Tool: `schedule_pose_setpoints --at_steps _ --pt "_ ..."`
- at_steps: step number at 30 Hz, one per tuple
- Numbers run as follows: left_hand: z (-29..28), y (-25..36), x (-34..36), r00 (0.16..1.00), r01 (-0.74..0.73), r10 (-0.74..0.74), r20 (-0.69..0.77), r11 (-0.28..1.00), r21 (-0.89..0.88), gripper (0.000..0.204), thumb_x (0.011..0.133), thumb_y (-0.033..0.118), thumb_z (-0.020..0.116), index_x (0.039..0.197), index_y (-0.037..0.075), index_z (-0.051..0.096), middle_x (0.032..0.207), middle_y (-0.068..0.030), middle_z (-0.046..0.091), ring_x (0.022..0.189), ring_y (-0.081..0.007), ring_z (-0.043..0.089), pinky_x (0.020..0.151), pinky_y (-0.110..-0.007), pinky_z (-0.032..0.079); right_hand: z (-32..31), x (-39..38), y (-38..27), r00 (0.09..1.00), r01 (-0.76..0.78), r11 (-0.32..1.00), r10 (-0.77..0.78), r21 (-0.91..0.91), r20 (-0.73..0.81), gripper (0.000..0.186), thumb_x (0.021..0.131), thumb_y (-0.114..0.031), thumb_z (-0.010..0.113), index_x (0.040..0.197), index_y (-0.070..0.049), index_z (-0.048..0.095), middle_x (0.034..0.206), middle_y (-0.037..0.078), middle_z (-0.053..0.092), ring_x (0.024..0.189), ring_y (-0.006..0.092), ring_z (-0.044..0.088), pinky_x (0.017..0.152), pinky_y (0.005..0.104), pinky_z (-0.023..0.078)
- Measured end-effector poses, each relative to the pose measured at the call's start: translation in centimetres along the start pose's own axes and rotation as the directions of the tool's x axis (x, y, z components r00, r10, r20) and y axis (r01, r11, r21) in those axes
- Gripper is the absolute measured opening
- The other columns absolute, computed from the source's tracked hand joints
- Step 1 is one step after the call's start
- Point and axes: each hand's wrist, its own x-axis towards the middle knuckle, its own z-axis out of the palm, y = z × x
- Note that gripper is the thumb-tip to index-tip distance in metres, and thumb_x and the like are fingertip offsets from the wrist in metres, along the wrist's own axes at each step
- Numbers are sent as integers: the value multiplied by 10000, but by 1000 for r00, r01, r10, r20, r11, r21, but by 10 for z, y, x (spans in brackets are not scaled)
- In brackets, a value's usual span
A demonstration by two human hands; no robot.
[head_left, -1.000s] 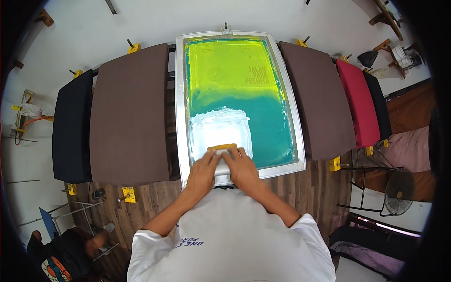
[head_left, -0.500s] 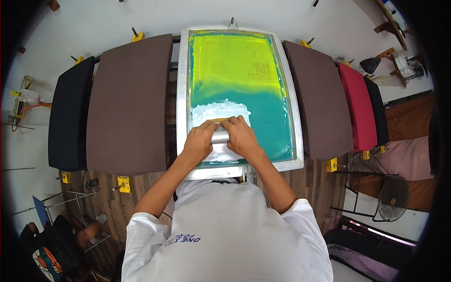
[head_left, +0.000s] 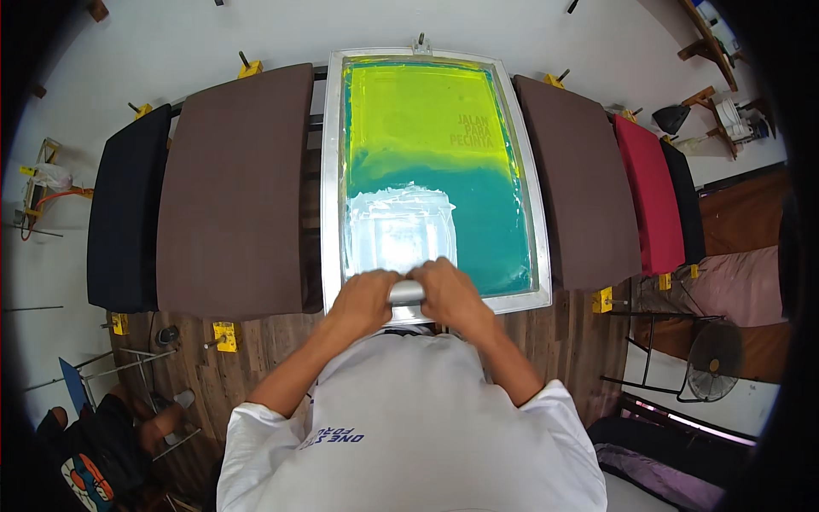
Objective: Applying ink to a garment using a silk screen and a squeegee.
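Note:
A screen printing frame [head_left: 541, 213] with a pale metal border lies in front of me. Its mesh [head_left: 490, 226] is yellow-green at the far part and teal nearer to me. White ink [head_left: 401, 218] covers a squarish patch on the near left of the mesh. Both my hands grip a squeegee [head_left: 407, 292] with a silvery handle at the near end of that patch. My left hand [head_left: 365, 299] is closed on its left part, my right hand [head_left: 448, 292] on its right part. The squeegee's blade is hidden behind my hands.
Brown padded boards [head_left: 235, 188] flank the frame on both sides, with a black board [head_left: 128, 209] farther left and a red one [head_left: 650, 196] farther right. Yellow clamps [head_left: 225, 335] stick out from their ends. A fan [head_left: 715, 361] stands at right; a person [head_left: 102, 444] is at lower left.
Both hands have drawn the squeegee toward me, from the middle of the white patch to the frame's near edge. More of the smoothed white ink now shows.

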Motion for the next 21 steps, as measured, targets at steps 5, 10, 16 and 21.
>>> schedule_pose_setpoints --at_steps 5,10,16,21 --pt "-3 -15 45 936 -137 156 -316 987 82 389 693 -135 564 1056 -35 662 980 -236 673 897 -414 650 804 -484 526 -7 43 16 987 20 991 -40 -129 -155 353 708 25 672 1054 -48 671 1031 167 634 990 376 592 784 453 561" --pt "39 -20 -6 962 -91 155 -225 959 269 538 722 -118 579 1249 -10 570 1272 -207 575 1060 -369 605 926 -460 473 41 4 17 967 79 986 -111 -144 -230 460 693 56 645 1142 -33 603 1191 198 519 1073 396 534 751 451 552" --pt "9 5 -13 999 7 -11 33 995 103 557 669 -95 616 1218 -4 629 1135 -222 660 965 -401 645 864 -461 519 9 -17 -2 999 30 997 -29 74 -20 473 644 82 624 1103 -25 652 1059 152 634 1019 377 551 913 439 499" --pt "-4 -14 44 940 -145 181 -288 979 140 424 695 -123 579 1091 1 664 971 -197 676 884 -382 650 784 -463 518 -9 39 15 975 51 994 -69 -92 -209 442 665 65 662 1093 -47 650 1053 152 630 1007 370 567 835 451 537"
